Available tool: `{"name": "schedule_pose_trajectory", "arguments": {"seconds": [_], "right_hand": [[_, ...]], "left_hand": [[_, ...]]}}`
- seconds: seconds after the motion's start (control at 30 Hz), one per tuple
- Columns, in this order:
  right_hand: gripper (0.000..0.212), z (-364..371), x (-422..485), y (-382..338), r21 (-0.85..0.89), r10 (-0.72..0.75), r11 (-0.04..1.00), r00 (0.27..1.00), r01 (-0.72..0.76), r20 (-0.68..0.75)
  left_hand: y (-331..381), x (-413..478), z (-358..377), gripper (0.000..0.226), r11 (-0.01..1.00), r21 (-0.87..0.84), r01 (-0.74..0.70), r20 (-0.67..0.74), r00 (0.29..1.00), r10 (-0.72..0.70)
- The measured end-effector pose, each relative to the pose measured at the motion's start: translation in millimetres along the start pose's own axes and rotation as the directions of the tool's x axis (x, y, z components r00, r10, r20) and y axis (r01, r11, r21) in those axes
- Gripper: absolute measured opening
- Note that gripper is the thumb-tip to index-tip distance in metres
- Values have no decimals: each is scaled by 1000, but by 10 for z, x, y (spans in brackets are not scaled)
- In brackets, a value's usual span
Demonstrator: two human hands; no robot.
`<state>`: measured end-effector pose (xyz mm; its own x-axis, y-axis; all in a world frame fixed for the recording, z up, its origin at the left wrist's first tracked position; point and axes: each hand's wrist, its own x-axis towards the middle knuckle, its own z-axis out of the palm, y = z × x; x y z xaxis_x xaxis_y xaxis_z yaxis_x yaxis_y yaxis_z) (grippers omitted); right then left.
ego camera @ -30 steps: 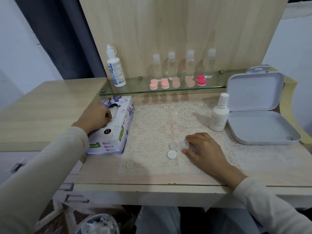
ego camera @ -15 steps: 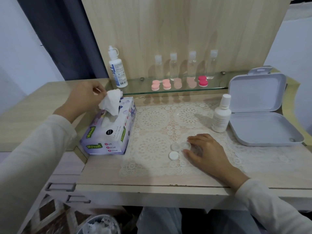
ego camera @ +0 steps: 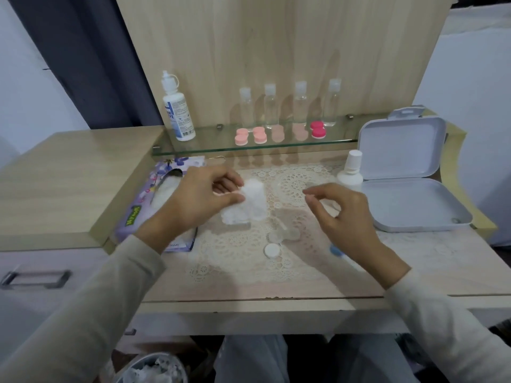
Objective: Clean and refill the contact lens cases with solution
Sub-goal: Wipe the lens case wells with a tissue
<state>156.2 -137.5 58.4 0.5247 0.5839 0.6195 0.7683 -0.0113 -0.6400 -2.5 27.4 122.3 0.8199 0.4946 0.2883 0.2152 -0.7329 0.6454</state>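
Tissue box (ego camera: 137,217) sits under L wrist. L hand (ego camera: 199,197) pinches white tissue (ego camera: 250,203) w/ thumb & fingers. R hand (ego camera: 345,217) hovers, fingers curled; can't tell if holding anything. Clear lens case (ego camera: 282,234) lies on mat btwn hands, white cap (ego camera: 272,250) just beside it.

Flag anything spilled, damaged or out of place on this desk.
No spill shows. The clear lens case lies uncapped on the lace mat, its white cap loose beside it, a blue cap by the right hand. The desk's front edge looks chipped.
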Motion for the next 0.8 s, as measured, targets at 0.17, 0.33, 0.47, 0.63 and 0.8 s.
{"name": "schedule_pose_trajectory", "arguments": {"seconds": [0.17,0.33,0.47,0.63,0.8], "right_hand": [[45,-41,50,-188,13,69,997,917,-81,393],[8,34,-64,-134,170,160,954,898,-248,410],[25,28,-115,-94,336,221,867,887,-369,405],[34,30,-157,-104,516,238,763,912,-389,336],[31,34,-158,-81,361,247,850,895,-384,371]], "left_hand": [[83,-179,338,18,989,-151,0,61,998,9],[68,-235,496,16,959,-267,95,89,993,-73],[11,-250,553,17,912,-364,188,120,981,-154],[-5,-252,575,27,900,-403,165,102,986,-135],[22,-244,600,23,925,-349,153,72,988,-136]]}}
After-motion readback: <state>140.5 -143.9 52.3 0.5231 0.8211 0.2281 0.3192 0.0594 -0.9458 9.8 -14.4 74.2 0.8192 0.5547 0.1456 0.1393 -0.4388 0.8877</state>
